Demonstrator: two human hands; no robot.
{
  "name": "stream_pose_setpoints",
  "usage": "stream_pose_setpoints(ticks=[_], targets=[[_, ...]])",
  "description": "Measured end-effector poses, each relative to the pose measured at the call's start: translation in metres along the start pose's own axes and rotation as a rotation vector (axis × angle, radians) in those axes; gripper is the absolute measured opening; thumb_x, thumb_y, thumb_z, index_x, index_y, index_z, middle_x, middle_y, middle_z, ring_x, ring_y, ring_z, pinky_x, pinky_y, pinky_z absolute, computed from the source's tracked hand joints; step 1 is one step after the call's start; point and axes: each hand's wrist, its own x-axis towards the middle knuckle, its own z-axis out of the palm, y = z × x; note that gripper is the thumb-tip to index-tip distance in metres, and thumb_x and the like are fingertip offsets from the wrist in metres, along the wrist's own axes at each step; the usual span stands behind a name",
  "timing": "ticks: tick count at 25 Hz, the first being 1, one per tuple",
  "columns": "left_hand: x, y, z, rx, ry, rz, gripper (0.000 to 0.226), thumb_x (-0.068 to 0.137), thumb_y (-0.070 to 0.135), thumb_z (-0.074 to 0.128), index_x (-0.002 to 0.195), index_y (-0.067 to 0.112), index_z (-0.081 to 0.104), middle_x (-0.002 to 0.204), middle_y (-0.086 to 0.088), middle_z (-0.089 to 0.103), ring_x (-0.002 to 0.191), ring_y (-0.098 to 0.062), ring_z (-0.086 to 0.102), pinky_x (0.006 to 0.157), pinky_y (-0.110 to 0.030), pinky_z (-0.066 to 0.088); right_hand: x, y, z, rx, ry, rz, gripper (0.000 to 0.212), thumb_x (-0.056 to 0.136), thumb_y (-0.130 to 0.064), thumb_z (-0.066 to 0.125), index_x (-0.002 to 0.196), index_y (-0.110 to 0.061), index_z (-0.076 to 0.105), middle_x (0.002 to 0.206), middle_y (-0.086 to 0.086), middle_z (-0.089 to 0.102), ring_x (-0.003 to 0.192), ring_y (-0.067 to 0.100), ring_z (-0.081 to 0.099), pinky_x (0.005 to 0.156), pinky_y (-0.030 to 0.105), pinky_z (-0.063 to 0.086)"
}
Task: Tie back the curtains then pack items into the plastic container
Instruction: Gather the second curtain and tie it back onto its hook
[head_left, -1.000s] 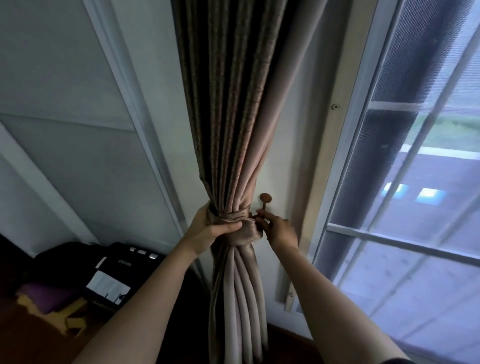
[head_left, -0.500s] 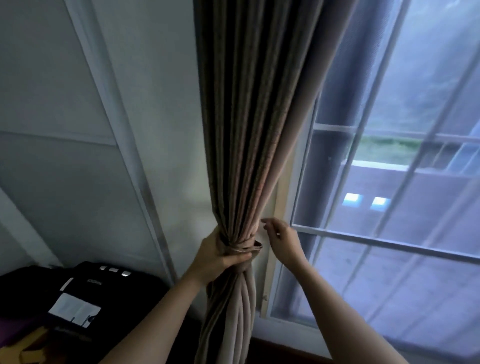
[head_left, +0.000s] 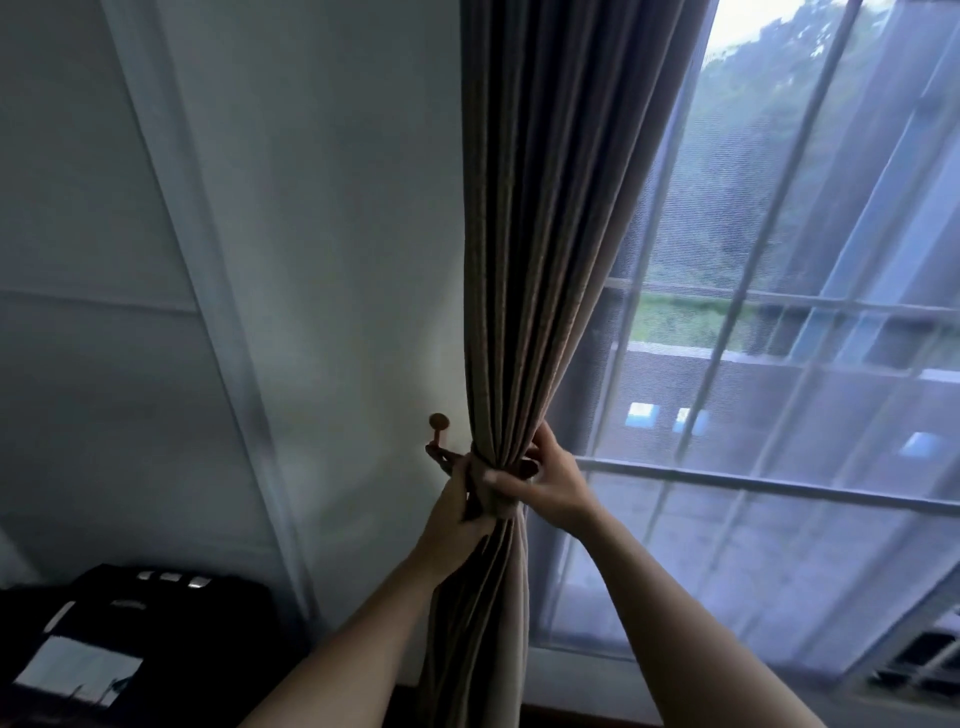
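Tying back: my left hand grips the tieback beside the wall hook, my right hand clasps the gathered curtain, so next I'd seat its loop on that hook.

- Curtain: hangs down the middle of your view, in front of where wall meets window. It is gathered into a narrow bunch low down.
- Wall: behind and left of the curtain. An upright strip of trim runs down it further left.
- Hook: on the wall, just left of the bunch (what links the two is too blurred to tell).
- Window: right of the curtain and behind its right edge.
- Your left hand: curled round the bunch from the left, just below the hook.
- Your right hand: round the bunch from the right, just beside your left.
- Case: bottom left, below the wall, well apart from the curtain.
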Motion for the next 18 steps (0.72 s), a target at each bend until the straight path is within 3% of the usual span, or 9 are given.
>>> stream_pose_setpoints(ticks=[2, 4, 7, 10, 12, 16, 18], targets=[[0.004, 0.003, -0.003, -0.079, 0.061, -0.106, 0.044, 0.082, 0.001, 0.049, 0.12, 0.021, 0.054, 0.107, -0.001, 0.066, 0.102, -0.019, 0.063, 0.079, -0.016, 0.049, -0.001, 0.001, 0.007, -0.066, 0.044, -0.014, 0.059, 0.072, -0.008, 0.079, 0.118, -0.023, 0.045, 0.097, -0.013, 0.065, 0.082, -0.01, 0.063, 0.069, 0.009, 0.047], [0.011, 0.007, -0.006, -0.038, 0.132, -0.121, 0.031, 0.087, 0.005, 0.041, 0.107, 0.017, 0.062, 0.101, 0.001, 0.066, 0.095, -0.013, 0.061, 0.075, -0.007, 0.045, 0.002, 0.003, 0.012, -0.067, 0.089, 0.0, 0.057, 0.073, -0.007, 0.078, 0.117, -0.02, 0.046, 0.095, -0.011, 0.065, 0.077, -0.009, 0.063, 0.064, 0.01, 0.047], [0.028, 0.001, -0.014, 0.176, 0.15, -0.044, 0.029, 0.083, 0.007, 0.041, 0.099, 0.01, 0.065, 0.097, -0.003, 0.063, 0.088, -0.011, 0.059, 0.078, -0.019, 0.042, 0.008, 0.006, 0.013, -0.084, 0.116, 0.011, 0.058, 0.07, -0.011, 0.078, 0.118, -0.019, 0.047, 0.095, -0.006, 0.066, 0.078, -0.005, 0.064, 0.065, 0.016, 0.051], [0.05, -0.021, -0.034, 0.508, 0.142, -0.012, 0.055, 0.076, -0.019, 0.038, 0.127, -0.004, 0.051, 0.125, -0.022, 0.047, 0.111, -0.033, 0.054, 0.094, -0.032, 0.044, 0.013, 0.009, 0.013, -0.118, 0.133, -0.014, 0.062, 0.061, -0.02, 0.076, 0.117, -0.018, 0.048, 0.098, -0.007, 0.063, 0.087, -0.005, 0.062, 0.071, 0.017, 0.052], [0.06, -0.034, -0.05, 0.684, 0.041, -0.029, 0.063, 0.075, -0.016, 0.041, 0.136, 0.002, 0.045, 0.133, -0.02, 0.044, 0.119, -0.036, 0.046, 0.1, -0.041, 0.041, 0.016, 0.014, 0.012, -0.135, 0.148, -0.052, 0.062, 0.057, -0.029, 0.072, 0.114, -0.018, 0.049, 0.101, -0.004, 0.062, 0.091, 0.001, 0.061, 0.074, 0.019, 0.052], [0.062, -0.048, -0.068, 0.949, -0.064, 0.011, 0.038, 0.088, 0.001, 0.044, 0.121, 0.012, 0.058, 0.122, -0.009, 0.056, 0.108, -0.034, 0.051, 0.086, -0.042, 0.046, 0.018, 0.027, 0.014, -0.113, 0.129, -0.033, 0.062, 0.063, -0.026, 0.071, 0.12, -0.027, 0.046, 0.106, 0.0, 0.065, 0.086, 0.013, 0.066, 0.071, 0.022, 0.052], [0.062, -0.046, -0.07, 1.121, -0.062, 0.065, 0.034, 0.089, 0.003, 0.045, 0.118, 0.013, 0.059, 0.121, -0.006, 0.057, 0.109, -0.033, 0.05, 0.081, -0.041, 0.042, 0.016, 0.032, 0.017, -0.062, 0.107, 0.009, 0.067, 0.066, -0.02, 0.074, 0.126, -0.022, 0.043, 0.101, -0.001, 0.068, 0.081, 0.015, 0.066, 0.072, 0.023, 0.051]])
